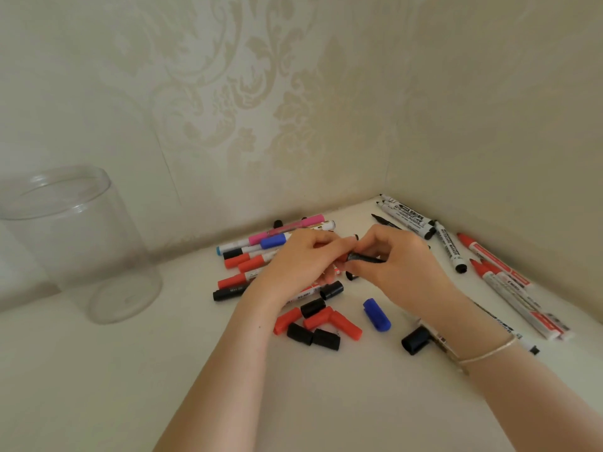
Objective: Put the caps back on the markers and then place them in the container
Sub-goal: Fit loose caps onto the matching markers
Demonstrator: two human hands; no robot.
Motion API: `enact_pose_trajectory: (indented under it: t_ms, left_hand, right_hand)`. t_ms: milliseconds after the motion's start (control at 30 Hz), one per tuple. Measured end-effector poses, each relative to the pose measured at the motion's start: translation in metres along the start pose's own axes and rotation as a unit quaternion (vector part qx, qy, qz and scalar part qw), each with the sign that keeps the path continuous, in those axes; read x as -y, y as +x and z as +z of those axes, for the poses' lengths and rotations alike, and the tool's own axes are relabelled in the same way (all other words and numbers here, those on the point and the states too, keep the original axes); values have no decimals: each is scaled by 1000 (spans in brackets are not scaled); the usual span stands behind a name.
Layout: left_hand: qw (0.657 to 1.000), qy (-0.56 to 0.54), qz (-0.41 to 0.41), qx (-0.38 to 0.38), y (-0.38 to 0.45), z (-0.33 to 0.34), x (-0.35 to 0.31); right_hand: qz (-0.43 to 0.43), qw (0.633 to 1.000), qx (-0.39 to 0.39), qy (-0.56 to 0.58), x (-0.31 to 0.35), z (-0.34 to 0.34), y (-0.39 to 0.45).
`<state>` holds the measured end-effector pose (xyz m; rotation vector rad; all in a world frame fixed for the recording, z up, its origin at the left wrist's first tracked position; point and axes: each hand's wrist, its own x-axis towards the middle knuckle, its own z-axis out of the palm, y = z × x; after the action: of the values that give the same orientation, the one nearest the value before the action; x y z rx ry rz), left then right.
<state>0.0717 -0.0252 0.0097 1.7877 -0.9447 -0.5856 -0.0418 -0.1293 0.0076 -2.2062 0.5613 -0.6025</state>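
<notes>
Marker (pixel 365 257) lies crosswise between my hands, pinched in my right hand (pixel 396 265); left hand (pixel 300 259) grips something at its left end, nearest the caps (pixel 318 322).

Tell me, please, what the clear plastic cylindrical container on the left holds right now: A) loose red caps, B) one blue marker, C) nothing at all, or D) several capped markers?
C: the clear plastic cylindrical container shows only its bare see-through walls and base, while the markers and loose caps all lie on the white tabletop.
</notes>
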Motion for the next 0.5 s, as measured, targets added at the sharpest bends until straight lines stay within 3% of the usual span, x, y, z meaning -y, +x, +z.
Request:
enact_pose_trajectory:
  t_ms: [67,133,233,333,500]
  left_hand:
    - [1000,16,9,14,0,-1,1]
    - [999,33,24,-35,2,-6,2]
    - [987,13,23,-156,5,-20,8]
    - [971,41,10,-234,7,-31,25]
    - [937,186,-22,-293,17,-32,45]
  right_hand:
    - [21,998,54,-1,-3,-11,6]
    - [37,992,95,-70,-11,-23,14]
    - [113,975,43,-185,-39,-45,28]
    - [193,935,-7,-298,-71,-64,38]
    - [192,925,-15,-327,-92,-69,44]
